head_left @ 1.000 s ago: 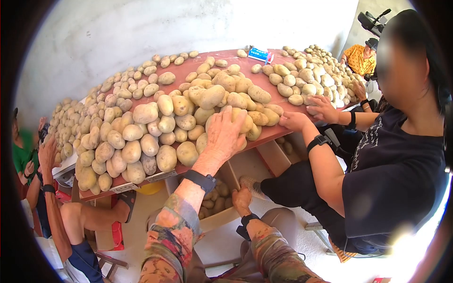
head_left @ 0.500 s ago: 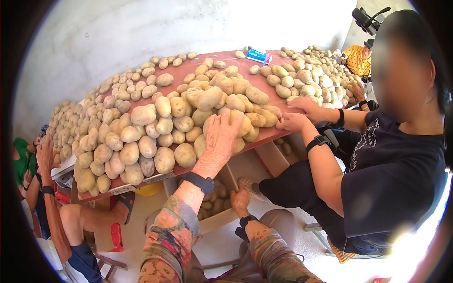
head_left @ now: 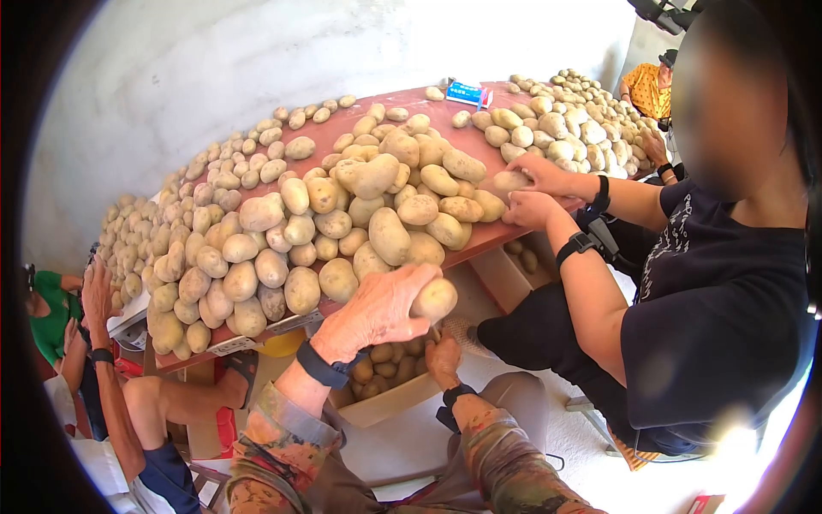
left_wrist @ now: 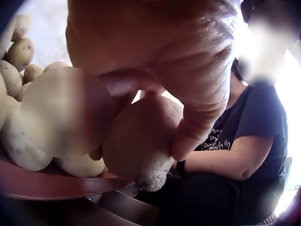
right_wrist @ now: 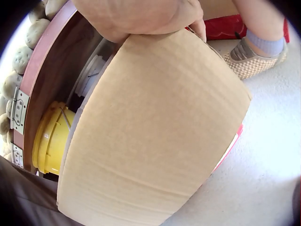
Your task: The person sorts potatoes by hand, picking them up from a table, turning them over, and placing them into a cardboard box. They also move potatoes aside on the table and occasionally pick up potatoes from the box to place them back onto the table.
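Observation:
My left hand (head_left: 377,313) holds a potato (head_left: 434,300) in front of the table edge, above the box. Up close in the left wrist view, thumb and fingers grip the potato (left_wrist: 141,141) from above. Below it stands a cardboard box (head_left: 390,407) with several potatoes (head_left: 385,368) inside. The right hand (head_left: 443,360) grips the box's right edge. In the right wrist view that hand (right_wrist: 141,19) lies over the upper edge of the cardboard (right_wrist: 155,117). A large heap of potatoes (head_left: 374,177) covers the table in front of me.
The red table (head_left: 419,107) carries a blue-and-white packet (head_left: 467,94) at the back. A person in a dark shirt (head_left: 719,300) sits close on my right; other people sit left and far right. Under the table is a yellow bucket (right_wrist: 54,136).
My left hand has taken a potato from the front of the heap and drawn it down toward me over the box. The right hand stays at the box. The neighbour's hands now hold a potato.

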Demonstrator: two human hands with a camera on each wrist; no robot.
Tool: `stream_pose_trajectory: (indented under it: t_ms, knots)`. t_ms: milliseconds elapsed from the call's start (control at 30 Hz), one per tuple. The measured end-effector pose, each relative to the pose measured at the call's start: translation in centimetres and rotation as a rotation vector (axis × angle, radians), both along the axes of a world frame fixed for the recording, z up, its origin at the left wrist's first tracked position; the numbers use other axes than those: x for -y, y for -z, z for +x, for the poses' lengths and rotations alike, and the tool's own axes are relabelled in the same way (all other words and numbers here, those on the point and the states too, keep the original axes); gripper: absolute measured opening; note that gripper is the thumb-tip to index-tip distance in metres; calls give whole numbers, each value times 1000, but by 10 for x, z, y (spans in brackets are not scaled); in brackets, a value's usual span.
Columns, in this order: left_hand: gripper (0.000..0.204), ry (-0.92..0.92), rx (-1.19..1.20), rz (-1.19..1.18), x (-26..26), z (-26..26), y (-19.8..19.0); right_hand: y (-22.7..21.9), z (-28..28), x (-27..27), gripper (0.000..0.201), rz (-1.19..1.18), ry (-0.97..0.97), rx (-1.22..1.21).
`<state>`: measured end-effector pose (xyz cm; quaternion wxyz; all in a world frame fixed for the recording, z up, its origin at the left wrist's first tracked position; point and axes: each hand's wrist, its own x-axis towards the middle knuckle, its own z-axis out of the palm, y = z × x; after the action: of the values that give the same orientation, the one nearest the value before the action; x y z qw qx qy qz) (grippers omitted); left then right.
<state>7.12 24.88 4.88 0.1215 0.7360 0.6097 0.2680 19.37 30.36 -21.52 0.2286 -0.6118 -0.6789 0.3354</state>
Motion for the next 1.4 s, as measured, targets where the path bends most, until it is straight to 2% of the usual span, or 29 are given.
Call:
stream_pose_trajectory:
  t_ms: [133,167,267,300,400,433,533,600,767,867,967,1067,1167,1267,1400]
  knots:
    - [52,50,-31,-218,9,1,11,4,-1,-2,29,-28,-4,-13]
    - [52,39,-56,-339,11,3,10,2,-1,-2,29,-40,-3,-15]
    - [51,95,-115,-330,18,-8,36,-6,1,0,28,-48,-5,-5]
    - [42,90,-112,-140,19,-8,41,-4,1,0,28,-36,-10,5]
    - [32,-49,-71,-2,10,-10,38,-2,0,0,33,-19,-22,42]
    - [25,-152,-17,-34,8,-9,33,-3,0,0,36,-18,-20,46]
    - [30,-390,-142,388,2,-10,19,-9,1,1,35,-26,-16,48]
    - [43,-440,-237,357,-2,-10,13,-10,0,3,34,-26,-16,50]
    - [58,-392,-540,417,-29,-25,44,-5,2,2,36,-26,-31,61]
    - [58,-403,-537,405,-33,-29,50,2,1,-1,36,-2,-32,74]
    - [61,-505,-549,380,-40,-31,54,9,2,-1,35,13,-28,70]
    - [66,-564,-487,228,-41,-31,48,4,2,0,34,3,-24,34]
    - [71,-571,-442,174,-41,-30,42,3,2,0,33,9,-28,19]
    - [68,-611,-370,172,-42,-29,38,4,3,0,32,18,-35,19]
    - [57,-616,-147,367,-34,-40,25,-1,2,0,36,8,-39,29]
